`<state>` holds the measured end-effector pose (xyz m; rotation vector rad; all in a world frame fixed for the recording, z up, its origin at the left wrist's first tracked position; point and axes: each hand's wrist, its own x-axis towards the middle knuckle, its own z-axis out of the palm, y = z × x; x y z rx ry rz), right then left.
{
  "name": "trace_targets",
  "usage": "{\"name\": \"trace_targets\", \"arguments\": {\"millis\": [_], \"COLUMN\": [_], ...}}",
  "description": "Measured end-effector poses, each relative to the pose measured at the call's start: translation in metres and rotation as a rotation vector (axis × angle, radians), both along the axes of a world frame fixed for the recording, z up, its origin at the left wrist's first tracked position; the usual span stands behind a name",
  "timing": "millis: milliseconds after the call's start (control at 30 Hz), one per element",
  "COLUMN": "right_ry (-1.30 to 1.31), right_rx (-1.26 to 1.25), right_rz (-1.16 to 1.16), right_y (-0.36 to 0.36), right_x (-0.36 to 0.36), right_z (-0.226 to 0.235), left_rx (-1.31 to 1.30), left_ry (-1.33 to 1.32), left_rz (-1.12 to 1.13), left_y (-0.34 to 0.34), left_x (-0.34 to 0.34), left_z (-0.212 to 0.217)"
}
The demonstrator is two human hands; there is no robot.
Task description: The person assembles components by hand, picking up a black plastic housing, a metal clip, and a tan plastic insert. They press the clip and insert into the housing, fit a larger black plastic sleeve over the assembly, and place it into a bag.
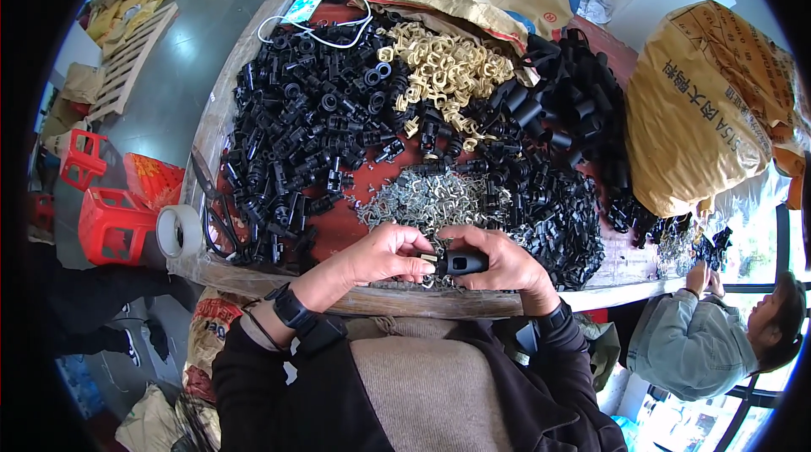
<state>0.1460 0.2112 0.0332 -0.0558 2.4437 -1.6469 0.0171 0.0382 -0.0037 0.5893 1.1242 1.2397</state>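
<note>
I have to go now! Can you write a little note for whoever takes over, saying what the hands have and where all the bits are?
Left hand: fingertips pinch a small beige clip at the end of the black connector.
Right hand: gripping that black connector over the table's near edge.
Parts: black housings pile at left, beige clips at the far middle, small metal pieces just beyond the hands, more black parts at right. Scissors and a tape roll lie at the left edge.
Done: clip and connector are brought together.
Left: cannot tell if the clip is fully seated; big piles remain.
</note>
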Motion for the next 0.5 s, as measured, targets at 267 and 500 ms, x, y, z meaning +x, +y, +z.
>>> {"name": "trace_targets", "arguments": {"millis": [267, 500], "right_ry": [0.049, 0.033], "right_rx": [0.108, 0.075], "right_rz": [-0.092, -0.072], "right_y": [-0.017, -0.02], "right_x": [0.01, 0.014], "right_z": [0.005, 0.008], "left_rx": [0.044, 0.036], "left_ry": [0.187, 0.211], "left_rz": [-0.039, -0.091], "left_y": [-0.001, -0.005], "left_x": [0.005, 0.008], "left_z": [0.005, 0.01]}}
